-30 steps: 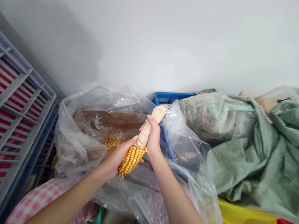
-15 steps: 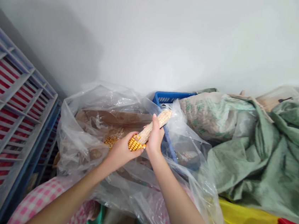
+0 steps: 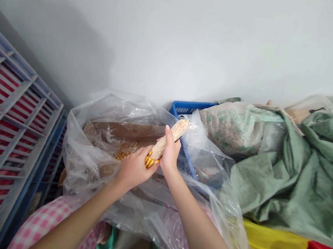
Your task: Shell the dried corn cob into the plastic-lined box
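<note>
Clutter rings the work spot: grey slatted crates (image 3: 8, 123) with red behind them at far left, a clear plastic bag (image 3: 94, 132) lining a brown box straight ahead, loose kernels (image 3: 123, 154) lying inside it. Blue basket (image 3: 186, 107) edges out behind the bag. Green woven sacks (image 3: 298, 174) heap up at right, a yellow bag (image 3: 275, 247) below them. Pink checked cloth (image 3: 46, 222) shows at lower left. Both forearms reach forward over the bag's mouth. Corn cob (image 3: 167, 138) sits tilted above the bag, bare end up and to the right, a few yellow kernels left at its lower end. Left hand (image 3: 132, 168) is curled around that lower end. Right hand (image 3: 169, 154) is wrapped around the stripped middle.
</note>
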Tool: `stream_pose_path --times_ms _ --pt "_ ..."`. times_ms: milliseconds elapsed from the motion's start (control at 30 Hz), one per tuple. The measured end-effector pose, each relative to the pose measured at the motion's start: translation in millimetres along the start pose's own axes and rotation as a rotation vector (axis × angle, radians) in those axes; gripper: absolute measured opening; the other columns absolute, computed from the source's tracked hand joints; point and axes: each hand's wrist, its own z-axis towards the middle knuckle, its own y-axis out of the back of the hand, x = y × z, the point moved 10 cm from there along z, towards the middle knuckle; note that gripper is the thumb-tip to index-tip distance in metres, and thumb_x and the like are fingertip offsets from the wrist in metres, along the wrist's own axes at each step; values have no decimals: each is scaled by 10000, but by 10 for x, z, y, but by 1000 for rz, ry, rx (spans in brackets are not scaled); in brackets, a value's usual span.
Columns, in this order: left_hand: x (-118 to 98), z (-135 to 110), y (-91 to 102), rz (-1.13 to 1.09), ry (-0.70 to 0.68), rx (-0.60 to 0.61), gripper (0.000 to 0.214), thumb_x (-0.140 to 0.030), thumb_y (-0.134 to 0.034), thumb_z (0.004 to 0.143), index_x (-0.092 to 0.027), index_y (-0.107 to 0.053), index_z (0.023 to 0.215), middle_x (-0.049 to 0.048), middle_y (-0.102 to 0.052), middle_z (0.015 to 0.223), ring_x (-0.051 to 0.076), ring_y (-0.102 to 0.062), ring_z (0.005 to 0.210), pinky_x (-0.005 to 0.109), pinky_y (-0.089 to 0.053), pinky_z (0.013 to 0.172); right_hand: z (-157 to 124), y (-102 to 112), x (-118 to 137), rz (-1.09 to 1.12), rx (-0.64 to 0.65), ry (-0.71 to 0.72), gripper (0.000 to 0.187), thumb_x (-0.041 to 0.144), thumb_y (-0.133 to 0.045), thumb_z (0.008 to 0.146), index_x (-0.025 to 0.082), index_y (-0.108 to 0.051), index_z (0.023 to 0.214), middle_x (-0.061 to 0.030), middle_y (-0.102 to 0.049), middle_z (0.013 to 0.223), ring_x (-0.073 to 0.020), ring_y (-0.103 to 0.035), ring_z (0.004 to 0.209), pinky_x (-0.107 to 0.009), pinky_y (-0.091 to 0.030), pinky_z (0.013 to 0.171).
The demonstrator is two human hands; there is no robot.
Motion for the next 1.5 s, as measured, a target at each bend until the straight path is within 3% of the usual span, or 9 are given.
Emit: stream_pose_path --times_ms 200,333,533,667,800,1000,1133,1367,1500 --pt "303 71 139 -297 133 -58 418 -420 -297 876 -210 -584 1095 58 -663 1015 214 -599 940 280 -404 800 -50 -49 5 81 31 -65 357 498 -632 648 166 -505 675 36 -511 475 -104 -473 415 -230 -390 431" --pt "489 100 290 -307 203 -140 447 -443 -360 850 -180 -540 1163 87 -610 1133 222 -553 1040 297 -378 897 -34 -27 -4 93 13 -76 354 484 -649 632 160 -521 695 35 -528 476 -101 -459 404 -233 -390 435" --pt "237 69 -113 -592 129 332 409 -504 -493 773 -164 -643 944 49 -672 943 218 -601 874 254 -435 740 -24 -177 76 162 161 -38 323 431 -618 659 161 -480 548 31 -493 421 -81 -429 385 -212 -340 420" --pt "259 25 -122 -772 211 380 402 -506 -494 778 -160 -658 899 42 -675 889 203 -594 850 256 -437 731 -41 -324 129 342 331 -104 249 404 -571 664 177 -475 625 48 -476 415 -74 -404 381 -195 -307 414" --pt "229 -134 -277 -1013 360 525 394 -472 -560 755 -178 -636 1006 53 -670 961 186 -601 859 252 -460 717 -99 -425 243 414 483 -128 276 457 -505 663 197 -416 644 68 -403 396 -67 -343 372 -190 -282 414" --pt "-34 -343 -559 -1397 523 707 432 -484 -516 783 -172 -594 1071 92 -674 924 209 -643 768 332 -501 704 -132 -433 315 377 512 -95 296 480 -493 651 201 -395 646 72 -376 401 -63 -305 373 -196 -260 416" --pt "-37 -348 -605 -1458 570 631 407 -442 -544 776 -174 -574 1081 97 -659 938 212 -641 728 354 -526 620 -108 -389 340 309 477 -43 308 503 -469 653 206 -387 645 69 -378 392 -69 -313 367 -204 -255 419" --pt "-22 -331 -582 -1474 542 470 378 -440 -627 719 -143 -601 952 76 -651 834 171 -628 682 257 -503 574 -111 -369 326 334 491 -3 282 480 -440 691 201 -423 656 62 -403 376 -70 -328 351 -198 -248 419" --pt "10 -326 -582 -1476 573 455 337 -418 -622 728 -149 -603 930 62 -654 811 161 -629 660 244 -499 562 -89 -344 265 336 431 -23 279 474 -450 691 198 -426 656 60 -406 381 -71 -341 361 -197 -250 418"
